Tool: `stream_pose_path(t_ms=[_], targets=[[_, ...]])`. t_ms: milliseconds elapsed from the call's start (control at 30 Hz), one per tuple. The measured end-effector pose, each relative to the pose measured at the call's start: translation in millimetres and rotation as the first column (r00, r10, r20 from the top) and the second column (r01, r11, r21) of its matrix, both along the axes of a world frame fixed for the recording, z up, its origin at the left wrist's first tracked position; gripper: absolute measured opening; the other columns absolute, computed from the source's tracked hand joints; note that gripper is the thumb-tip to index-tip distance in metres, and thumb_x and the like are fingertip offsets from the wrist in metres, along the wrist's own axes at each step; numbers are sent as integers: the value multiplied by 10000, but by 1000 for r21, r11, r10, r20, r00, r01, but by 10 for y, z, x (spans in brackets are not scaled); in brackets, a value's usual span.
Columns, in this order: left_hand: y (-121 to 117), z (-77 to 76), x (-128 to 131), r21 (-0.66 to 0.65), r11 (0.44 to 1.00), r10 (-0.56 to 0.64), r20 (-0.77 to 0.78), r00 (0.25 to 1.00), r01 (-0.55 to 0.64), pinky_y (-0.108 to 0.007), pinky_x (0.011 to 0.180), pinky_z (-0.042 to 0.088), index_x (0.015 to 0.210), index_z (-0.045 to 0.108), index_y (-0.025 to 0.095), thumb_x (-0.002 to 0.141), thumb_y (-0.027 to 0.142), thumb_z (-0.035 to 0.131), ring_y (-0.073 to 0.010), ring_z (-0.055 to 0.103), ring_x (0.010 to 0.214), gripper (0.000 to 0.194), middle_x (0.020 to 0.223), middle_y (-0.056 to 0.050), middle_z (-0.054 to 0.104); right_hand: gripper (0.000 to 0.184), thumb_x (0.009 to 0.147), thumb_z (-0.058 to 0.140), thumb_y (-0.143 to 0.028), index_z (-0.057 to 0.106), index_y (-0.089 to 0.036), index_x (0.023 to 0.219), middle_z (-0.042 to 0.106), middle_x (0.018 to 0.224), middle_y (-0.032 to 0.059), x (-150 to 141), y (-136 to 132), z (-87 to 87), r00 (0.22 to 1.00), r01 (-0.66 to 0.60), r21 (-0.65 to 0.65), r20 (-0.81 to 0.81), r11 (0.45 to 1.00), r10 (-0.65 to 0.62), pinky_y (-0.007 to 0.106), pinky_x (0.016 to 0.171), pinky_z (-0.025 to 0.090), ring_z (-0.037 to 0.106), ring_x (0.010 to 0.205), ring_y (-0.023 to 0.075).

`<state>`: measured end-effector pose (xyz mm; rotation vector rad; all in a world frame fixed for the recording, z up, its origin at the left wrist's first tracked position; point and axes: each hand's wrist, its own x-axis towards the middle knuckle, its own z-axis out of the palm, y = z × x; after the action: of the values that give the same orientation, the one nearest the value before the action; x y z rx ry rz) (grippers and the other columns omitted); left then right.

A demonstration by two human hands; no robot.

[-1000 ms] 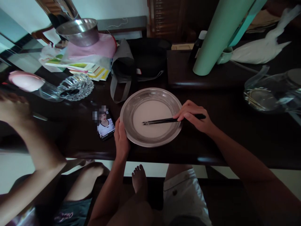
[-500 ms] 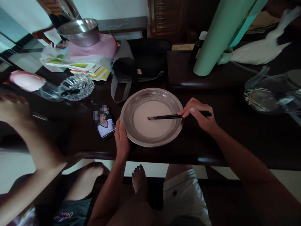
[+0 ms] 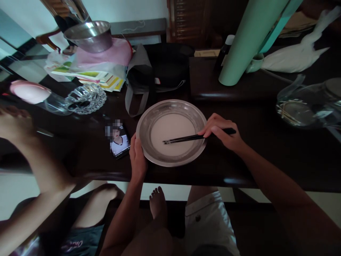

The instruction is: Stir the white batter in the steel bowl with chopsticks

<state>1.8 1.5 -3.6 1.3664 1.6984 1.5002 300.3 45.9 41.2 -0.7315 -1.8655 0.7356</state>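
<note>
A round metal basin (image 3: 144,124) stands on the dark table, with a milky whitish liquid (image 3: 173,127) in its bottom. My left hand (image 3: 137,160) grips the basin's left rim, its thumb and part of the fingers hidden by the edge. Over the right rim, my right hand (image 3: 224,133) is closed round a pair of black chopsticks (image 3: 183,138). Their tips point left and meet the liquid near the middle of the basin. A phone (image 3: 119,142) with a lit screen lies just left of my left hand.
Another person's arm (image 3: 39,156) rests at the left. Behind the basin sit a black bag (image 3: 167,67), a glass bowl (image 3: 87,99) and a steel bowl (image 3: 93,39) on a pile. A tall green cylinder (image 3: 247,46) and a clear jar (image 3: 301,106) stand to the right.
My right hand has moved slightly left and the chopstick tips have swept toward me and left through the liquid. My left hand keeps its hold on the basin.
</note>
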Motion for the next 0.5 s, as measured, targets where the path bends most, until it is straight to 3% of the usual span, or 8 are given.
stream_pose_path(t_ms=[167,367,500], targets=[[0,5,-4,6,1000,-10,-18,1000,10,-227,977,454,1251,664,104,1045,543,420,-192,569,1149,543,1260,-104,617,333,1010,520,-299,782,-272,807,802,822,8,10,11,-4,998,59,26,-15,998,-58,398,746,481,637,782,202],[-14,5,-8,16,1000,-11,-9,1000,12,-225,949,463,1244,668,110,1045,549,426,-189,578,1119,540,1234,-99,627,310,1005,535,-319,782,-288,820,805,826,-3,-3,17,-14,1000,-10,24,15,1000,9,400,756,474,636,790,200],[-13,4,-3,9,1000,-24,8,1000,24,-225,964,461,1251,662,117,1047,561,425,-192,571,1145,544,1255,-99,619,319,1008,528,-302,780,-280,814,804,838,5,9,16,-11,999,48,33,-4,998,-47,403,755,476,640,788,201]])
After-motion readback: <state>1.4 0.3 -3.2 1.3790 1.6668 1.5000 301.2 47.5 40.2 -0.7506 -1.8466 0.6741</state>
